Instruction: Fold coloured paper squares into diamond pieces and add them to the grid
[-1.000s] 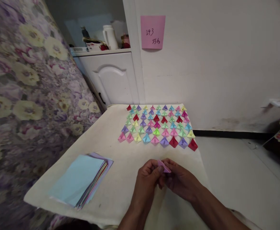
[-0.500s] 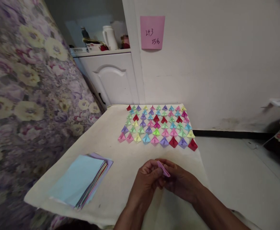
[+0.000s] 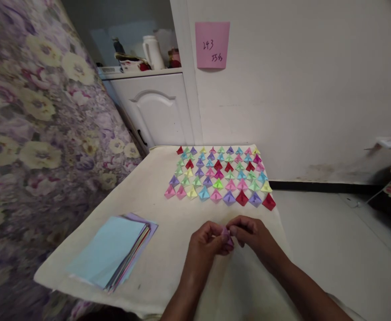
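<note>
A small piece of folded pink paper [image 3: 226, 234] is pinched between the thumb and fingers of my left hand [image 3: 208, 241], above the near part of the table. My right hand [image 3: 251, 236] is closed, with its thumb and fingertip at the right edge of that paper; the fingers cover part of it. Beyond both hands, rows of small folded paper pieces [image 3: 229, 197] in red, purple, pink, green, blue and yellow lie on the cream tabletop [image 3: 142, 187].
A stack of coloured paper sheets [image 3: 112, 249], light blue on top, lies at the left of the table. A floral curtain [image 3: 48, 133] hangs along the left. Behind stand a white cabinet [image 3: 158, 111] and a wall bearing a pink note [image 3: 212, 44].
My right hand has shifted from around the paper to its right edge, with its fingers bent more. The paper has turned and opened slightly in my left hand. The table's other things stay put.
</note>
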Tool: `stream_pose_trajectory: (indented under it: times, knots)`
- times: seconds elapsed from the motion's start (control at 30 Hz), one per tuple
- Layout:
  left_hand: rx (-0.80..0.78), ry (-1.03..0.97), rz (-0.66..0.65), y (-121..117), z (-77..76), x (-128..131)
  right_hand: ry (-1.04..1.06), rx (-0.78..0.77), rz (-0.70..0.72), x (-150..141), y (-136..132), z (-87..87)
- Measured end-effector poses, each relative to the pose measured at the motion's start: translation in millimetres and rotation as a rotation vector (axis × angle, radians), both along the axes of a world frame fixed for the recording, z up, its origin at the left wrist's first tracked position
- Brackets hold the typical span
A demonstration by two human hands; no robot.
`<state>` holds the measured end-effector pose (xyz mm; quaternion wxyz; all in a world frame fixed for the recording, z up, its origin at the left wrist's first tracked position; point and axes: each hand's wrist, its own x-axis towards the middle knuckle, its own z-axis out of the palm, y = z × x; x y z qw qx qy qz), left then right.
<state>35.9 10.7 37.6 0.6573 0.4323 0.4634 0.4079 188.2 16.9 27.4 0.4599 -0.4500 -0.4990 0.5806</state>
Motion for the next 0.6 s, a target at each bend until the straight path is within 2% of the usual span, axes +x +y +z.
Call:
stream_pose_trajectory:
  times: [0.17, 0.3, 0.43, 0.6]
  knots:
    - [0.216, 0.352, 0.043, -5.3, -2.1, 1.9, -0.124, 0.023, 0.013, 0.5, -1.5, 1.4]
    - [0.36, 0.528, 0.075, -7.0, -0.3, 1.5, -0.13, 0.028, 0.033, 0.3, -3.0, 5.5]
    - [0.42, 0.526, 0.096, -4.6, 6.0, 1.6, -0.068, 0.063, -0.024, -1.6, -4.5, 10.2]
    - [0.321, 0.378, 0.021, -5.5, 7.2, 3.4, -0.001, 0.081, -0.07, -3.9, -5.0, 10.2]
